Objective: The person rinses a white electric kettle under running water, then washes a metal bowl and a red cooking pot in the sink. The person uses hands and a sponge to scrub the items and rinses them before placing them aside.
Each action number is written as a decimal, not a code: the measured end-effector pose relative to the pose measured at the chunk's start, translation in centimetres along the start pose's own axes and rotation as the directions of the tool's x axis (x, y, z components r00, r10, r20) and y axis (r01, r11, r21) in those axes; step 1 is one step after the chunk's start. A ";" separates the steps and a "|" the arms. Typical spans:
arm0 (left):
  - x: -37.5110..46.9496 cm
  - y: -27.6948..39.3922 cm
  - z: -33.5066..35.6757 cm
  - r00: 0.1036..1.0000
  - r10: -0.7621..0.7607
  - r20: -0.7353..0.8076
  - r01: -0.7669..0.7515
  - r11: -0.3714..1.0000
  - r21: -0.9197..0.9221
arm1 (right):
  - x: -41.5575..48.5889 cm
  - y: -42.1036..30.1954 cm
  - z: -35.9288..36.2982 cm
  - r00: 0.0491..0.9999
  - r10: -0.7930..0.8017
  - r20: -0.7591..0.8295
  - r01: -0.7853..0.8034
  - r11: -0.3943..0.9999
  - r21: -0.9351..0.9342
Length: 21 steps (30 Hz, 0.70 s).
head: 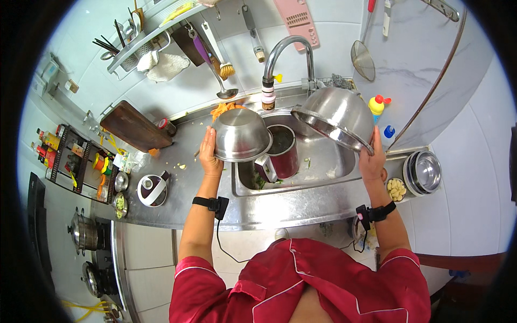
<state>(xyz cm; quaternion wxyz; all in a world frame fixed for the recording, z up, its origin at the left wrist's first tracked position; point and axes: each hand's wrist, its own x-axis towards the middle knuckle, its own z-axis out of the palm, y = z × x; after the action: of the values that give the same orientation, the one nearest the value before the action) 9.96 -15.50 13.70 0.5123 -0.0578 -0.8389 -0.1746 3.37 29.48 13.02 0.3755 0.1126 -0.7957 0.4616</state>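
Note:
My left hand (210,155) holds a smaller stainless steel bowl (241,131) by its left side, bottom up, over the sink's left part. In my right hand (371,161) is a larger steel bowl (341,111), tilted with its mouth turned down and left, above the right part of the sink. Between the two bowls, a dark red pitcher (286,159) with a white handle stands in the steel sink (331,165); it holds dark liquid. Green scraps lie on the sink floor. The gooseneck faucet (288,40) rises behind the bowls.
On the left counter are a white-and-dark lid (152,189), scattered food bits and a wooden cutting board (135,125) leaning on the wall. A spice rack (80,161) stands farther left. To the right are stacked metal bowls (426,171), a bowl of peeled cloves (396,189) and a yellow bottle (377,105).

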 end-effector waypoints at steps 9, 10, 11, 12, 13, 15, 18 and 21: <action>1.9 5.2 0.4 0.994 -0.110 -0.005 0.108 0.985 -0.134 | 1.0 -0.3 -0.5 0.993 0.115 -0.011 -0.115 0.992 -0.059; 2.5 6.0 0.8 0.980 -0.198 0.026 0.199 0.962 -0.189 | 1.1 -0.4 -0.5 0.986 0.163 0.014 -0.162 0.984 -0.080; 3.0 6.9 1.2 0.939 -0.334 0.088 0.345 0.909 -0.235 | 1.2 -0.4 -0.4 0.975 0.218 0.039 -0.212 0.971 -0.111; 3.2 7.9 1.2 0.778 -0.571 0.261 0.623 0.648 -0.438 | 1.2 -0.4 -0.1 0.967 0.253 0.025 -0.251 0.966 -0.066; 3.6 9.1 1.3 0.751 -0.605 0.264 0.644 0.584 -0.494 | 1.4 -0.2 -0.1 0.905 0.412 0.106 -0.404 0.911 -0.082; 4.3 11.3 0.9 0.619 -0.707 0.342 0.770 0.460 -0.442 | 1.1 -0.1 0.4 0.893 0.431 0.130 -0.444 0.889 0.106; 4.7 14.2 -0.4 0.518 -0.708 0.480 0.851 0.371 -0.372 | 0.3 0.0 1.0 0.768 0.551 0.327 -0.633 0.732 0.251; 4.7 15.7 -1.6 0.280 -0.742 0.609 0.959 0.186 -0.215 | -1.0 -0.7 1.2 0.727 0.560 0.397 -0.677 0.683 0.275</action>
<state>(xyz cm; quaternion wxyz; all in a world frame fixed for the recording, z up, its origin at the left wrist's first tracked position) 13.42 -1.75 22.13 0.1082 0.2543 -0.7057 -0.6524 3.82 27.93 12.37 0.0467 -0.0268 -0.7180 0.6939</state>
